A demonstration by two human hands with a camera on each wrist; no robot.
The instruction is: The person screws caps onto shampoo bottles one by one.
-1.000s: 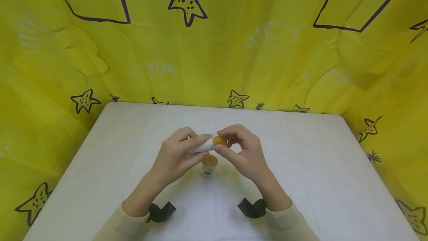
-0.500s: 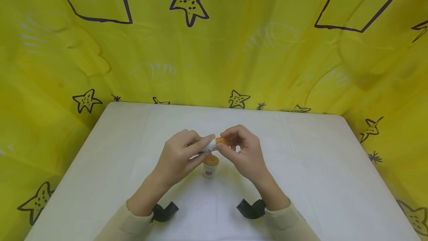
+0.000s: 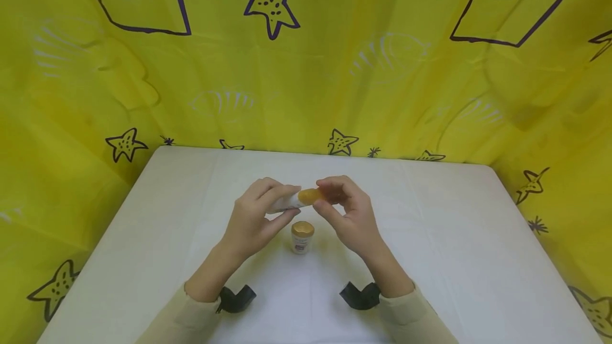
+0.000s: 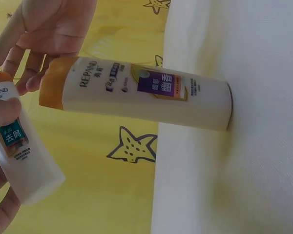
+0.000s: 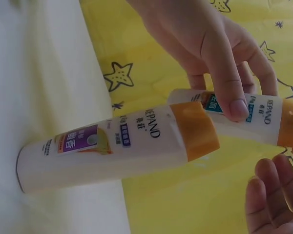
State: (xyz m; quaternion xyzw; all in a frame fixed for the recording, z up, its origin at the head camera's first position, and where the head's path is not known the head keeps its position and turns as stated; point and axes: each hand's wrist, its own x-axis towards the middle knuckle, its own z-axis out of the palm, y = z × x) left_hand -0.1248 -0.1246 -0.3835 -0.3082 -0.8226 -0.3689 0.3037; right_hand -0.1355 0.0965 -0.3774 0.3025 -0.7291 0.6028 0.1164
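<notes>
My left hand (image 3: 249, 219) grips a white shampoo bottle (image 3: 286, 204) with an orange cap (image 3: 309, 196), raised above the table and tipped sideways, its cap toward the right. A green label (image 4: 13, 134) shows on it in the left wrist view. Close by the cap, my right hand (image 3: 353, 215) has its fingers relaxed and spread, thumb tip right at the cap in the head view. Below the two hands, a second white bottle (image 3: 301, 242) with an orange cap and a purple label (image 5: 78, 139) stands upright on the table.
A white cloth covers the table (image 3: 430, 238). Behind and beside it hangs a yellow curtain (image 3: 306, 68) with starfish drawings. Black wrist-worn devices (image 3: 237, 299) sit at both sleeve cuffs, low over the table.
My right fingers have loosened from the held bottle's cap, which they pinched earlier. My left hand has turned the bottle slightly and lifted it off the line of the standing bottle's cap.
</notes>
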